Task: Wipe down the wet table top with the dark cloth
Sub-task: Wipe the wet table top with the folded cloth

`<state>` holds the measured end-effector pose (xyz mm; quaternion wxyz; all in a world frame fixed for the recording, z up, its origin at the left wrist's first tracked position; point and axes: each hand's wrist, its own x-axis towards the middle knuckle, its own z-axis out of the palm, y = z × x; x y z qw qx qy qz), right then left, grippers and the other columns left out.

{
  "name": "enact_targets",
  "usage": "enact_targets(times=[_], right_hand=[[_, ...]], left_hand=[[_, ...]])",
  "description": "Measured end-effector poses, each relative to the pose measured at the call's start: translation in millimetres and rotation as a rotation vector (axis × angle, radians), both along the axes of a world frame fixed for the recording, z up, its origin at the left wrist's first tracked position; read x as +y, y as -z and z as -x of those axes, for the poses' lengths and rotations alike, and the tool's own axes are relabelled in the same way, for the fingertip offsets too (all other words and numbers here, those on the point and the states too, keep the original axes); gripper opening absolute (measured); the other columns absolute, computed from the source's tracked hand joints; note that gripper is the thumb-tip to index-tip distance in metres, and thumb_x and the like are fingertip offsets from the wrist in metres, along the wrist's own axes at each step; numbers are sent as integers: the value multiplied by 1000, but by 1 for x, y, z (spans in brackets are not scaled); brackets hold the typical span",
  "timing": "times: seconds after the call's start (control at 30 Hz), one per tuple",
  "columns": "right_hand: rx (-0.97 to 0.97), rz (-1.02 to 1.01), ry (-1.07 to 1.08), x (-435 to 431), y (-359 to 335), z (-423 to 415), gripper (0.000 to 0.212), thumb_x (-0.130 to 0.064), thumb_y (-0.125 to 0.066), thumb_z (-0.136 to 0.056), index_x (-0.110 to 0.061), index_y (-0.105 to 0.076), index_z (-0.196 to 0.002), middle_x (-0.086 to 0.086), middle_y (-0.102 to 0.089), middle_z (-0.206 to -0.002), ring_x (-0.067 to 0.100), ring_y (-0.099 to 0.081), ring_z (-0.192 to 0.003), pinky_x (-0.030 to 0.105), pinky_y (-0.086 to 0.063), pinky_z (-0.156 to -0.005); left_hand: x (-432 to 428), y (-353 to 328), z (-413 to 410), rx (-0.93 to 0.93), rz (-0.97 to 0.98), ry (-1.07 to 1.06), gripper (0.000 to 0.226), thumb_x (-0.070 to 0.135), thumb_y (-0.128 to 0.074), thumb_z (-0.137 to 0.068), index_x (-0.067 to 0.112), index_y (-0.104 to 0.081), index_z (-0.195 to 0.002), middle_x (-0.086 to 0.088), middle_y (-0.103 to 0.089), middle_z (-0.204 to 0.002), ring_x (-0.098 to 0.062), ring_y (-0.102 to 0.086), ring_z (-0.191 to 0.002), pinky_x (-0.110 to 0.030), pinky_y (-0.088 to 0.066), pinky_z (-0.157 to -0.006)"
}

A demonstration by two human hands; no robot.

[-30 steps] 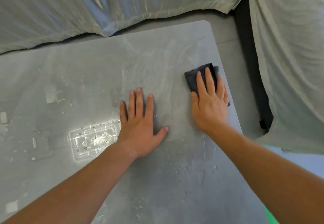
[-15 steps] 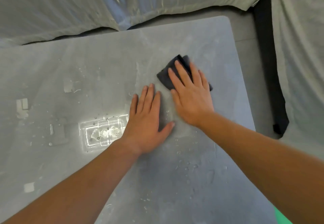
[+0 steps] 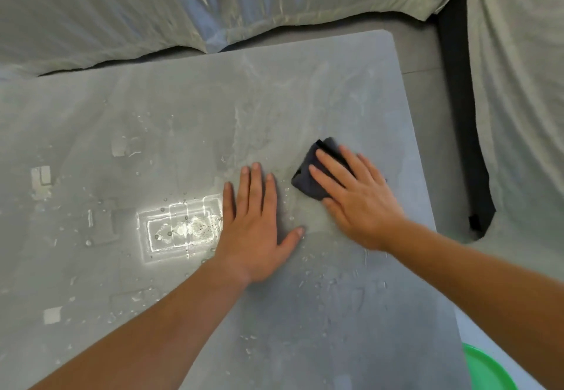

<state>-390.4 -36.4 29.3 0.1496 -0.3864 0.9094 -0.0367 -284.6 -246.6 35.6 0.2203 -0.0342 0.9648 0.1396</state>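
Note:
The grey table top (image 3: 183, 121) fills most of the head view, with water drops and smears scattered over it. A folded dark cloth (image 3: 311, 177) lies flat near the table's right side. My right hand (image 3: 357, 197) presses down on it with fingers spread, covering its right half. My left hand (image 3: 256, 225) rests flat on the table just left of the cloth, fingers together, thumb out, holding nothing.
Pale grey-green sheeting (image 3: 152, 8) drapes behind the table and along the right (image 3: 518, 115). A bright reflection of a ceiling light (image 3: 180, 231) lies left of my left hand. A green round object (image 3: 488, 371) shows at the bottom right, off the table.
My right hand slid the cloth from the table's right edge leftward towards my left hand. My left hand stayed planted. The camera view shifted slightly.

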Motion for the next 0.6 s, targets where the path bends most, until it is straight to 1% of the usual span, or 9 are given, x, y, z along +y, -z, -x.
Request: enact_targets(times=[0.07, 0.17, 0.23, 0.3, 0.37, 0.4, 0.5, 0.53, 0.6], right_hand=[[18, 22, 164, 7, -1, 32, 59, -44, -31, -102, -27, -27, -158, -2, -17, -168, 31, -12, -154, 54, -14, -124], [12, 36, 534, 2, 1, 33, 58, -44, -27, -105, -29, -18, -160, -3, -7, -170, 28, 1, -155, 48, -1, -125], [21, 39, 487, 0, 2, -12, 57, -41, -31, -105, -27, -20, -160, -1, -9, -170, 32, -2, -155, 50, -4, -125], [-16, 26, 294, 11, -1, -54, 57, -41, -34, -104, -27, -24, -159, -2, -12, -169, 32, -4, -156, 51, -7, -125], [-12, -1, 199, 32, -2, -52, 57, -44, -34, -104, -29, -25, -159, -5, -13, -169, 29, -6, -156, 50, -9, -125], [-2, -7, 255, 39, -1, -42, 58, -45, -33, -104, -30, -25, -159, -5, -13, -169, 28, -6, -156, 50, -10, -125], [25, -1, 642, 45, -2, -19, 60, -48, -27, -104, -30, -19, -160, -4, -8, -169, 27, -3, -155, 49, -10, -124], [38, -10, 710, 40, -1, -28, 60, -48, -26, -103, -29, -17, -160, -3, -7, -169, 28, -2, -155, 49, -10, -124], [46, -29, 702, 32, 0, -66, 61, -46, -29, -102, -28, -18, -160, -2, -8, -169, 31, -3, -155, 48, -6, -125]], left_hand=[[1, 2, 1, -12, 6, 15, 104, 80, -11, -88, 8, 24, -154, -14, 38, -159, -28, 39, -145, -57, 14, -120], [1, 3, 0, -21, 8, 9, 105, 82, -10, -87, 9, 27, -153, -14, 40, -158, -28, 40, -144, -57, 15, -120], [2, 3, 1, -24, 26, 9, 106, 81, -13, -87, 8, 24, -154, -15, 40, -158, -28, 41, -143, -57, 14, -120], [4, 1, 3, -21, 40, 4, 105, 78, -15, -88, 7, 21, -155, -16, 38, -158, -29, 40, -144, -57, 13, -120], [6, -1, 4, 0, 45, -9, 101, 74, -19, -90, 7, 14, -157, -17, 31, -162, -30, 36, -147, -57, 11, -121], [6, -2, 3, 14, 45, -11, 97, 72, -20, -91, 7, 10, -158, -17, 28, -163, -30, 32, -148, -56, 11, -121], [6, -4, -8, 46, 37, 12, 89, 70, -17, -93, 13, 1, -159, -15, 25, -164, -30, 31, -149, -53, 16, -120], [6, -5, -13, 50, 30, 22, 87, 70, -16, -92, 15, -1, -159, -14, 26, -164, -29, 32, -149, -53, 18, -119], [6, -7, -23, 44, 18, 43, 85, 70, -15, -92, 19, -3, -159, -12, 27, -164, -29, 32, -148, -53, 18, -119]])
